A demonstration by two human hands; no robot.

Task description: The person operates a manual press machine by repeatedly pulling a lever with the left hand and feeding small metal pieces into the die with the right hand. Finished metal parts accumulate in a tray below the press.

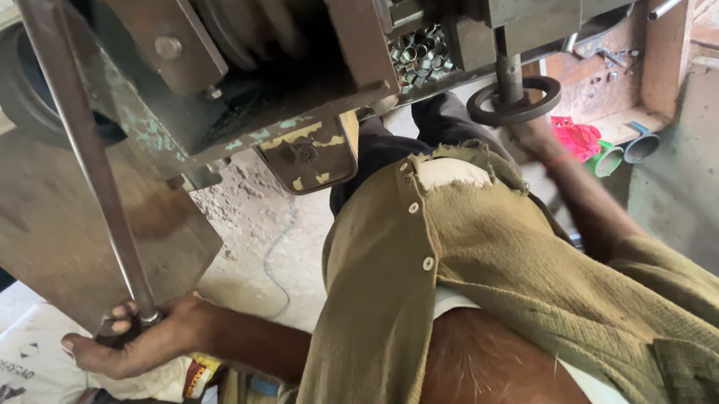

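Note:
My left hand (133, 339) is closed around the lower end of a long steel lever rod (86, 148) that slants up across the left side of a worn metal machine (279, 70). My right hand (536, 136) reaches under the machine and rests just below a small black handwheel (514, 100) on a vertical shaft; its fingers are partly hidden, so its grip is unclear. A tray of several small shiny metal rings (420, 52) sits in the machine body above. My olive shirt (505, 276) fills the lower right.
A flat rusty steel plate (41, 230) hangs behind the lever. A white printed sack (11, 380) lies at the lower left. Pink cloth (578, 138) and short pipe ends (628, 152) lie on the right ledge. The concrete floor (267, 236) shows under the machine.

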